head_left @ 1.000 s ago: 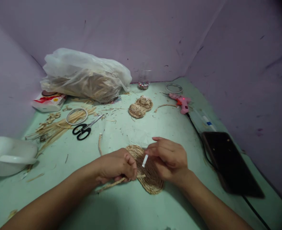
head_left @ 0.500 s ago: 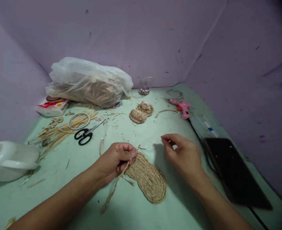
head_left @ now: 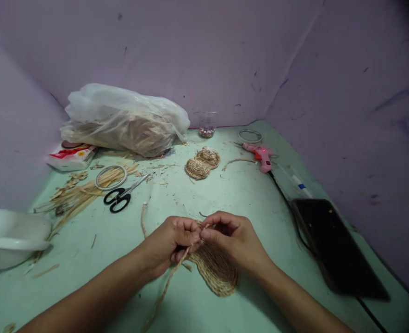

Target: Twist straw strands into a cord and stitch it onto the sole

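Between its fingertips, my left hand (head_left: 176, 238) pinches a thin twisted straw cord (head_left: 166, 286), whose long end trails down toward me. My right hand (head_left: 230, 236) meets it from the right, thumb and fingers closed on the short upper end of the same cord. Under both hands lies a flat sole-shaped mat of coiled straw cord (head_left: 220, 277), its upper part mostly hidden by my fingers. Farther back on the table rests a smaller coiled straw piece (head_left: 202, 163) with two rounded lobes.
Black-handled scissors (head_left: 121, 196) and loose straw strips (head_left: 72, 199) lie at left, near a white jug (head_left: 13, 238). A plastic bag (head_left: 128, 120) and a cup of beads (head_left: 207, 127) stand behind. At right are a pink glue gun (head_left: 262, 155), its cable and a black phone (head_left: 336, 249).
My right hand has moved left from above the table and now pinches the cord's upper end beside my left hand. My left hand keeps its hold. The view has shifted slightly.
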Action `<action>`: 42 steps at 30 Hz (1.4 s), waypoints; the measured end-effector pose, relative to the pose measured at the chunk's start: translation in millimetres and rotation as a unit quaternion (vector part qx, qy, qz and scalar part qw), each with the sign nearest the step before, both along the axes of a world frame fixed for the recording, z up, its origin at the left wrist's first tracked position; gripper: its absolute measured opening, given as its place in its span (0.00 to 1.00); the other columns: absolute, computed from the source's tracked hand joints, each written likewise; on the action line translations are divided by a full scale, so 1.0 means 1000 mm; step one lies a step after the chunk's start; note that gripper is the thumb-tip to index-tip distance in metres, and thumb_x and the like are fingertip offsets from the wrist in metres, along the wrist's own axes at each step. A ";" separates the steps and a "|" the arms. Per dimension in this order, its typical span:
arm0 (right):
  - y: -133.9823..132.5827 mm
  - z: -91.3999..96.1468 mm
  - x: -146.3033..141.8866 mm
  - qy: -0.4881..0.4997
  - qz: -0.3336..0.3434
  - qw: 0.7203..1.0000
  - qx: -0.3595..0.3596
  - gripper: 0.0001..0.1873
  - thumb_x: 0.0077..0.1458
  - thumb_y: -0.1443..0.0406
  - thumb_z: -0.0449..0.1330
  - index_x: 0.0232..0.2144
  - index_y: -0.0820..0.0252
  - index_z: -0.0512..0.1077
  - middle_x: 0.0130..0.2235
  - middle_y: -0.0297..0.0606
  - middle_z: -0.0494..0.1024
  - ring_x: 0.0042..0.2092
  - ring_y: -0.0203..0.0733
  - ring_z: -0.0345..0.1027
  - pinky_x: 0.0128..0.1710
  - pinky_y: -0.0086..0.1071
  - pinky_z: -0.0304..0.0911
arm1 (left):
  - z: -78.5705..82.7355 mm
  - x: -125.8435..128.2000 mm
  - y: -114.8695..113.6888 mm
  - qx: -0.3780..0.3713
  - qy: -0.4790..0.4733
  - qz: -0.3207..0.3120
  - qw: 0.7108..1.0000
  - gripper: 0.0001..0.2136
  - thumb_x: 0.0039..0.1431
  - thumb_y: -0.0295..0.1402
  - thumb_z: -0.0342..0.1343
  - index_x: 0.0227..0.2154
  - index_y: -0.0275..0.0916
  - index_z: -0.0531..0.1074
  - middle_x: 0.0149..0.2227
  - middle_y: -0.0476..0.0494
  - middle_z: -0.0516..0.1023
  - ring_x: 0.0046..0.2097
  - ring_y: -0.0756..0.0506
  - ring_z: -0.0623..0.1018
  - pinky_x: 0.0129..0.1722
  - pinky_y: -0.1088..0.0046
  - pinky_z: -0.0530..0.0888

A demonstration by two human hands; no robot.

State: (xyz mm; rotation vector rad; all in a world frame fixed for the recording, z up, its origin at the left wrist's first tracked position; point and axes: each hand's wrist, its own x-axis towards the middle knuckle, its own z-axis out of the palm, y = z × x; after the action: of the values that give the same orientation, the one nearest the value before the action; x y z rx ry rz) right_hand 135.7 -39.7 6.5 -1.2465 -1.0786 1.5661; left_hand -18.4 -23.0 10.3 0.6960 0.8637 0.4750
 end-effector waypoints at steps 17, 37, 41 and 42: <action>0.003 0.002 0.018 -0.203 -0.075 0.903 0.370 0.09 0.49 0.71 0.55 0.32 0.59 0.74 0.30 0.38 0.73 0.30 0.35 0.66 0.28 0.29 0.63 | 0.009 0.000 0.002 0.007 0.046 0.052 0.998 0.09 0.45 0.30 0.54 0.16 0.34 0.61 0.14 0.54 0.58 0.15 0.59 0.53 0.13 0.82 0.45; -0.004 0.001 0.016 -0.472 0.198 0.757 0.407 0.14 0.54 0.65 0.43 0.22 0.62 0.64 0.22 0.35 0.65 0.23 0.34 0.54 0.24 0.29 0.46 | 0.016 -0.005 0.003 0.198 0.190 -0.121 0.954 0.13 0.45 0.39 0.54 0.17 0.33 0.64 0.15 0.53 0.61 0.18 0.55 0.59 0.17 0.79 0.55; -0.004 -0.005 0.013 -0.436 0.194 0.794 0.375 0.17 0.55 0.66 0.42 0.19 0.61 0.62 0.19 0.32 0.63 0.21 0.31 0.52 0.24 0.28 0.45 | 0.015 -0.003 0.002 0.189 0.199 -0.128 0.953 0.12 0.45 0.40 0.51 0.18 0.34 0.64 0.15 0.53 0.62 0.17 0.55 0.60 0.18 0.78 0.57; -0.004 -0.006 0.013 -0.422 0.189 0.806 0.369 0.18 0.56 0.66 0.41 0.18 0.61 0.62 0.18 0.31 0.61 0.21 0.31 0.50 0.23 0.27 0.45 | 0.015 -0.003 0.002 0.182 0.196 -0.134 0.954 0.12 0.45 0.40 0.51 0.19 0.34 0.65 0.15 0.53 0.62 0.17 0.55 0.60 0.18 0.78 0.57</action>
State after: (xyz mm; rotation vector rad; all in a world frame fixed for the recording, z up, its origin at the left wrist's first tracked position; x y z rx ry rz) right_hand 148.5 -43.7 0.4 -1.1824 -2.3442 0.5919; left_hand -21.6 -21.0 25.6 1.2594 1.0438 0.2538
